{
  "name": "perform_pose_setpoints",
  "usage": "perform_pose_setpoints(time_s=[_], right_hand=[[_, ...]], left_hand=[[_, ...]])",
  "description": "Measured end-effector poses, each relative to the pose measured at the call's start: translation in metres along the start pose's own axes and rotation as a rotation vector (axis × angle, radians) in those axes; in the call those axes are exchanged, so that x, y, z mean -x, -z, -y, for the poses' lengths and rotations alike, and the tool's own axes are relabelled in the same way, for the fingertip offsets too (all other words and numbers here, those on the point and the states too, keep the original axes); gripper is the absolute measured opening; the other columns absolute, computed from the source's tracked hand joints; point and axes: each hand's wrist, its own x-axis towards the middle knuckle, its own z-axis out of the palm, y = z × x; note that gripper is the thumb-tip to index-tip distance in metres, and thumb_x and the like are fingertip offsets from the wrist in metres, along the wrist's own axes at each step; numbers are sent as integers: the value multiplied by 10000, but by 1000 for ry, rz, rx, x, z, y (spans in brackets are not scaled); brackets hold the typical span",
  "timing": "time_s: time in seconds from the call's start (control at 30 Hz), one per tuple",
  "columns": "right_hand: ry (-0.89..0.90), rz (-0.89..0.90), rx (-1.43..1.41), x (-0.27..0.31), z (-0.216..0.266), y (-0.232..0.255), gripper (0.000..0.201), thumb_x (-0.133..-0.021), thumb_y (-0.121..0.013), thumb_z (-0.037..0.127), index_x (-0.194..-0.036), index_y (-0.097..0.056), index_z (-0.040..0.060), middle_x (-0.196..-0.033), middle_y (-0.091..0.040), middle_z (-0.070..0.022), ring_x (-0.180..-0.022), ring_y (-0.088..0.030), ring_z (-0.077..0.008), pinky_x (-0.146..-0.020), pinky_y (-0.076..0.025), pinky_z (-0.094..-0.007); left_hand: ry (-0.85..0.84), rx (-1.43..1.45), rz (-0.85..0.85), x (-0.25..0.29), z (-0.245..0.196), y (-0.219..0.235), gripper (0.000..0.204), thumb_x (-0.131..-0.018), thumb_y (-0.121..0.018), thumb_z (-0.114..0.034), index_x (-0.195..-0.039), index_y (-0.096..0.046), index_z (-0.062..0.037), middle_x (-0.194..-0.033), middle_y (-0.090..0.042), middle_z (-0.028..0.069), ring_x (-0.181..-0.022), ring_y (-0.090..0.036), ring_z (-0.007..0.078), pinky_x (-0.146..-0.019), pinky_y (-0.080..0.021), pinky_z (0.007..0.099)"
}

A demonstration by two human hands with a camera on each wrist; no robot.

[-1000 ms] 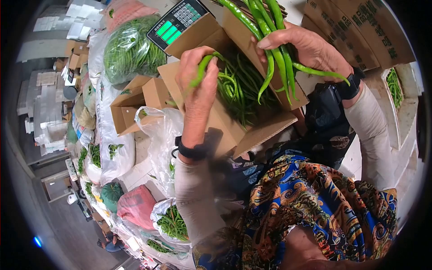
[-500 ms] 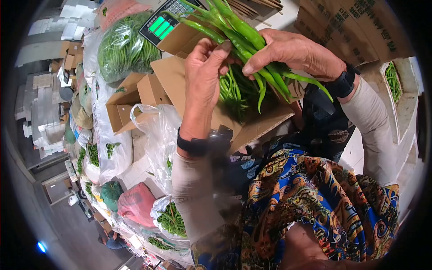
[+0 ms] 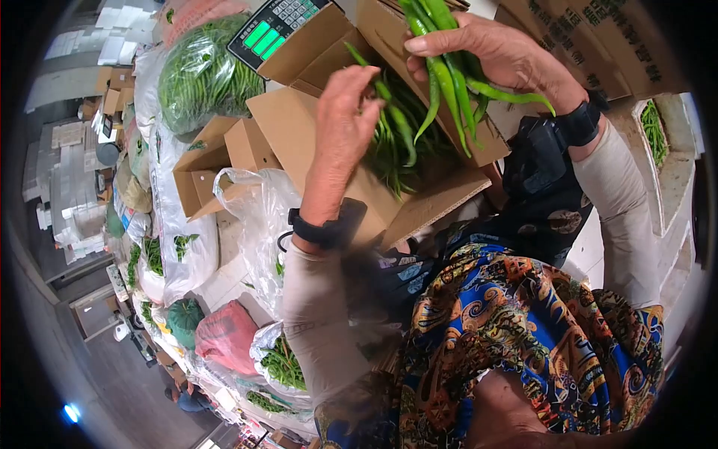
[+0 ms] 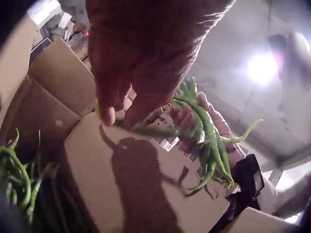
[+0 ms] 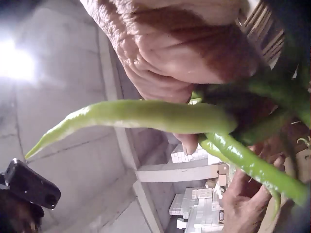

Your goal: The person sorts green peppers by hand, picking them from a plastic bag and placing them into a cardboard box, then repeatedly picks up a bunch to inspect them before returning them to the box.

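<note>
Above the carton (image 3: 288, 131), our left hand (image 3: 340, 138) pinches one pepper (image 4: 165, 131); our right hand (image 3: 505, 52) grips a splayed bunch (image 3: 449, 81), which could shed peppers if its hold loosens.

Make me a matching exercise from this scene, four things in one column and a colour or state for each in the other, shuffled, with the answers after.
Column one:
1. Scale display
2. Right hand
3. Sack beside the dark green bundle
4. Big rounded bag

Column two:
A. Clear plastic, packed with long green produce
B. Pink
C. Lit bright green
D. Gripping a bunch of green peppers

Right pairs: 1-C, 2-D, 3-B, 4-A.
</note>
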Motion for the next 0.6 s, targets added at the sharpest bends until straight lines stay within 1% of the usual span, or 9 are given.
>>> perform_pose_setpoints(time_s=[0.03, 0.07, 0.13, 0.17, 0.33, 0.4, 0.43, 0.53, 0.6], right_hand=[[-7, 88, -17, 1, 3, -1, 337, -802, -710, 313, -990, -597, 56, -849, -630, -33, -758, -606, -122, -675, -502, -254], [-53, 99, -38, 3, 2, -2, 337, -803, -710, 298, -1005, -596, 53, -854, -634, -34, -765, -606, -123, -686, -505, -272], [-124, 62, -140, 5, 0, -7, 325, -806, -709, 279, -1014, -598, 56, -864, -638, -34, -779, -603, -123, -703, -499, -265], [-121, 52, -139, 5, -1, -7, 320, -803, -715, 254, -1027, -595, 59, -886, -638, -32, -794, -600, -118, -713, -494, -256], [-120, 81, -161, 7, -3, -17, 335, -819, -703, 253, -1072, -574, 75, -928, -610, -8, -817, -589, -97, -722, -491, -256], [-54, 20, -278, 4, -6, -22, 297, -799, -725, 243, -977, -630, 25, -854, -659, -45, -678, -632, -116, -621, -522, -254], [-41, -22, -287, 11, 1, -28, 317, -802, -721, 271, -992, -631, 34, -862, -653, -37, -700, -621, -100, -614, -511, -240], [-113, 14, -280, 2, -6, -30, 358, -836, -686, 294, -1103, -567, 86, -971, -573, 9, -819, -579, -101, -710, -493, -273], [-112, -30, -245, 3, -10, -31, 356, -839, -685, 284, -1112, -567, 88, -970, -584, 1, -831, -580, -117, -719, -495, -289]], left_hand=[[111, 92, 39, 2, -4, -3, 294, -760, -645, 16, -1050, -622, -28, -967, -617, 106, -765, -616, 160, -666, -499, 266], [101, 93, 36, 0, -6, -3, 294, -760, -645, 16, -1050, -622, -28, -967, -617, 106, -765, -616, 160, -666, -499, 266], [369, 339, -76, -9, -20, 3, 259, -789, -664, -35, -1045, -620, -22, -867, -631, 64, -751, -611, 118, -635, -487, 232], [407, 511, -98, -10, -31, 9, 203, -856, -635, -128, -1022, -621, -12, -815, -631, 23, -759, -604, 93, -664, -476, 221], [395, 699, -85, -8, -50, 2, 254, -813, -692, -82, -1018, -578, 17, -843, -601, 30, -735, -556, 70, -660, -470, 190], [368, 809, -89, -7, -50, -3, 324, -788, -722, -82, -1050, -552, 5, -851, -591, 30, -739, -553, 70, -664, -472, 194], [337, 867, -44, -8, -54, -3, 379, -753, -756, -91, -1044, -533, 3, -846, -586, 29, -741, -549, 67, -656, -472, 199], [361, 609, -16, -7, -57, -9, 379, -736, -768, -96, -1011, -532, 15, -834, -592, 35, -733, -553, 66, -638, -473, 202], [357, 455, -6, -6, -52, -9, 347, -741, -747, -67, -996, -529, 23, -820, -596, 36, -715, -556, 65, -616, -468, 197]])
